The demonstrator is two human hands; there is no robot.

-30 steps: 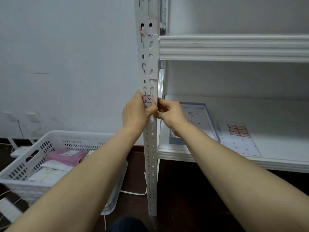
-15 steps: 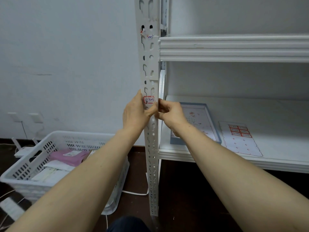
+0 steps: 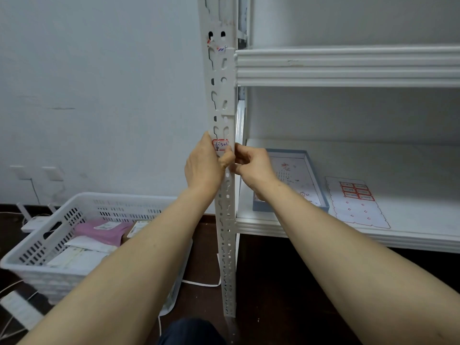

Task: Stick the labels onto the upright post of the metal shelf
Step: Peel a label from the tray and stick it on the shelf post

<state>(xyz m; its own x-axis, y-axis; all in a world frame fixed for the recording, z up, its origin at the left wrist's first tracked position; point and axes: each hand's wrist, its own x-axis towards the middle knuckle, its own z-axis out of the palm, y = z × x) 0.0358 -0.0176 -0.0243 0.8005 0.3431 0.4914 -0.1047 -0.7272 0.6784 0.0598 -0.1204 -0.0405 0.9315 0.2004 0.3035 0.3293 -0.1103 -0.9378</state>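
The white metal shelf fills the right side, and its perforated upright post runs top to bottom through the middle. Left of the post, on the dark floor, sits a white slotted basket with a pink packet and papers inside. Right of the post, on the lower shelf board, lies a blue-rimmed tray, and beyond it a label sheet with red-bordered stickers at its top. Both forearms reach up to the post. The left hand wraps the post's left edge, fingers closed against it, thumb pressed just under a red-bordered label stuck on the post's front face. The right hand pinches the post's right edge, fingers curled tight, just below the label. Higher on the post, a second label sits beside the upper shelf beam.
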